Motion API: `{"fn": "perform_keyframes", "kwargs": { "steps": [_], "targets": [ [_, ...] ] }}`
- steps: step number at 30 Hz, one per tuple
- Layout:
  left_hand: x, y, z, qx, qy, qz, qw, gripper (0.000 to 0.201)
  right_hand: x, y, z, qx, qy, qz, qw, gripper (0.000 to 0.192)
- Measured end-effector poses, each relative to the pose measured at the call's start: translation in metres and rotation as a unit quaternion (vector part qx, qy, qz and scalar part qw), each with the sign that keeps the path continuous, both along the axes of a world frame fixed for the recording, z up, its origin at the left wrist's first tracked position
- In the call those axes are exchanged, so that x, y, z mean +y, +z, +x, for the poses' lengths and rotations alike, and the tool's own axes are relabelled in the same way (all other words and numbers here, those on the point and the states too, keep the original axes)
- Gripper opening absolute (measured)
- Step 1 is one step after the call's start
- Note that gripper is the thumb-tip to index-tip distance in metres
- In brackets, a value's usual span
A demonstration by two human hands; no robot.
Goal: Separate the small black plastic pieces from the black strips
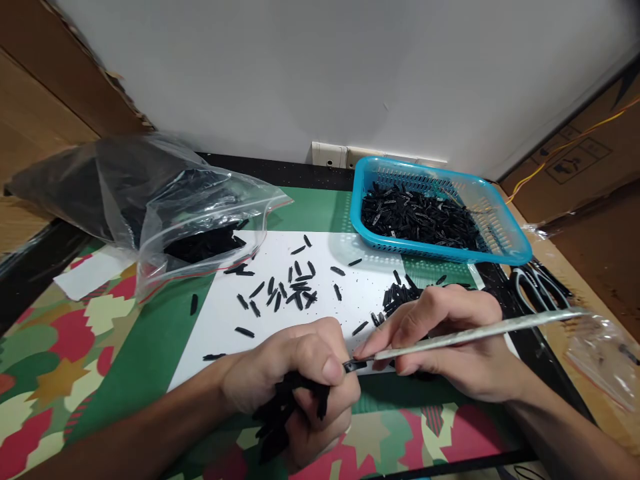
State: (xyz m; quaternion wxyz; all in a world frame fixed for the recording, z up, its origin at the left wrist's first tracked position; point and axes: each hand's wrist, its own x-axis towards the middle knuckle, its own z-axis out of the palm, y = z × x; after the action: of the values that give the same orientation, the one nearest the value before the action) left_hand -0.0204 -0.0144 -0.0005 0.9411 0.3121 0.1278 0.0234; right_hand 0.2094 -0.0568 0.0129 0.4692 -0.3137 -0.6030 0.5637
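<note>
Gripping a bunch of small black plastic pieces point(285, 413) in a closed fist, the left hand point(295, 387) sits low at the near edge of the white sheet point(345, 313); its thumb and forefinger pinch one more black piece point(354, 365) that sticks out toward the right. The right hand point(450, 340) is curled around a long thin metal tool point(480, 332), fingers pressed together on its near end, and the tool's tip meets the pinched piece just beside the left thumb. The tool's far end points out to the right, over the edge of the counter point(150, 353).

Scattered black pieces point(295, 287) lie loose across the middle of the white sheet, and a denser small heap point(400, 293) sits just beyond the right hand's knuckles. Behind that, a blue plastic basket point(500, 247) holds a thick layer of the same black pieces. To the left, a clear plastic bag point(165, 200) lies on its side with its mouth open toward the sheet, more black pieces inside it. A pair of scissors point(537, 287) lies at the right edge, near a small clear bag point(600, 353). The counter is covered by a green mat with red and cream leaf shapes, and a pale wall point(320, 67) stands behind it.
</note>
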Motion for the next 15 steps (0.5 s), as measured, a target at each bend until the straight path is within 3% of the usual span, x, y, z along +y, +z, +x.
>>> {"fn": "perform_keyframes", "kwargs": {
  "steps": [6, 12, 15],
  "targets": [
    [0.004, 0.003, -0.002, 0.014, -0.036, -0.004, 0.999, 0.044, 0.0, 0.0, -0.001, 0.001, 0.017, 0.016, 1.0, 0.012],
    [0.015, 0.0, -0.002, 0.001, -0.135, 0.015, 0.991, 0.046, 0.0, 0.0, 0.0, 0.02, 0.056, 0.019, 0.998, 0.012],
    [0.013, -0.002, -0.003, 0.002, -0.11, 0.007, 0.994, 0.048, -0.001, -0.001, 0.0, 0.028, 0.056, 0.012, 0.998, 0.015]
  ]
}}
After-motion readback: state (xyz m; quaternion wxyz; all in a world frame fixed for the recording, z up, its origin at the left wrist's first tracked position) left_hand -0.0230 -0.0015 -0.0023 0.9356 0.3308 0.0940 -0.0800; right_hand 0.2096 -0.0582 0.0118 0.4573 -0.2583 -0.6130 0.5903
